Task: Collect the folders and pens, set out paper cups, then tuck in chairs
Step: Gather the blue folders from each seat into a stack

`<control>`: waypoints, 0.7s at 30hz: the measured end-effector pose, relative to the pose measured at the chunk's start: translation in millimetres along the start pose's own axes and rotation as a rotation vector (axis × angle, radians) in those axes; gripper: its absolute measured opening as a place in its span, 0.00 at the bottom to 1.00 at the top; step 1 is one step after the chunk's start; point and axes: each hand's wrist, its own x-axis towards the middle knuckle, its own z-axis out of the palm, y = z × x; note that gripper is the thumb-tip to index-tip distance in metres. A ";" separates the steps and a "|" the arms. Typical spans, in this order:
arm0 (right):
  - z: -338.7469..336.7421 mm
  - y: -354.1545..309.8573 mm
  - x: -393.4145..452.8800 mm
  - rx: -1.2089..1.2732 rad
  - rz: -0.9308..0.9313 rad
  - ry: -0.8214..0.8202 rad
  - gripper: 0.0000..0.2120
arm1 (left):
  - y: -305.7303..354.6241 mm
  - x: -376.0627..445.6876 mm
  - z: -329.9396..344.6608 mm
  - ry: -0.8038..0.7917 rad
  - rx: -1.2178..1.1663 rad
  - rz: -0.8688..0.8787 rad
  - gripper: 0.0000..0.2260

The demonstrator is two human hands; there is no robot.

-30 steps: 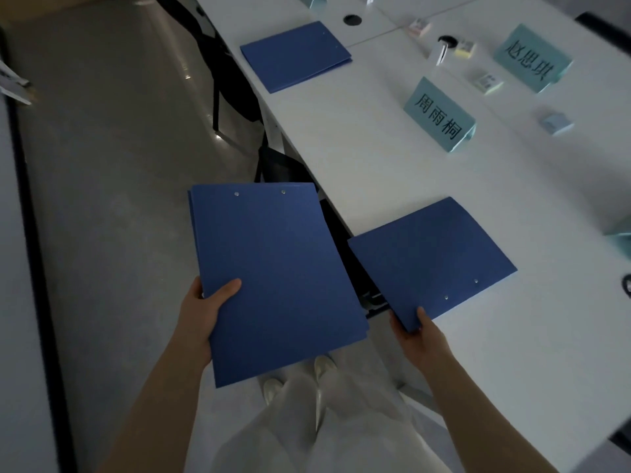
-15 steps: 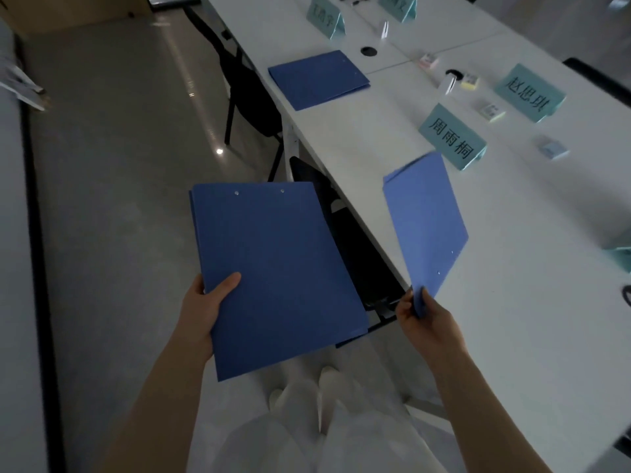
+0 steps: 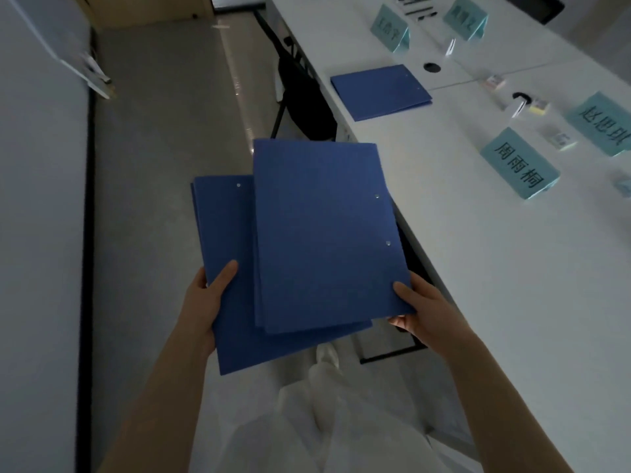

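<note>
Dim meeting room, grey floor, and a long white table [image 3: 478,268] running down the right side. The person is standing in the aisle next to it, both hands out in front.

Right hand [image 3: 421,307] is pinched on the bottom right corner of a blue folder [image 3: 324,233], thumb on top, the rest of the fingers underneath. Left hand [image 3: 208,295] is gripping the left edge of the folder stack [image 3: 222,240] under it, thumb lying flat on the cover. The top one sits skewed on the pile, pushed up and to the right, so it isn't squared up yet.

What's changed: a second ago that folder was flat on the table edge with the right hand just grabbing its corner, then it swung up in the air, and now it's landed on the pile. So this seat is cleared and the stack just grew by one.

Further out, one more folder [image 3: 380,92] is waiting on the table at the next seat, beside a black chair [image 3: 304,100]. Past it are teal name cards [image 3: 519,165] and, way at the far end, what look like pens [image 3: 416,5]. No cups in sight. I'd say it's early days, folders still in progress, then pens, cups and chairs
</note>
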 end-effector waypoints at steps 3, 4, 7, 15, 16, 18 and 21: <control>17.3 -12.2 30.2 -0.160 0.017 -0.024 0.25 | 12.9 21.8 0.0 0.016 -0.042 -0.014 0.21; 21.3 -16.2 40.6 -0.195 0.027 -0.025 0.19 | 16.9 29.5 1.1 0.023 -0.051 -0.023 0.22; 36.2 -35.6 77.7 -0.405 0.017 -0.066 0.14 | 31.9 58.3 9.3 0.034 -0.069 -0.026 0.24; 61.7 -117.7 205.9 -0.809 -0.067 -0.209 0.11 | 98.1 157.0 52.3 0.097 -0.046 -0.032 0.24; 63.4 -125.7 214.9 -0.830 -0.082 -0.233 0.10 | 103.3 163.4 55.1 0.095 -0.050 -0.035 0.23; 69.3 -143.9 239.9 -0.850 -0.098 -0.287 0.11 | 118.4 181.8 63.0 0.090 -0.075 -0.033 0.22; 76.6 -160.7 271.5 -0.753 -0.009 -0.306 0.12 | 136.9 207.8 72.6 0.071 -0.094 -0.025 0.21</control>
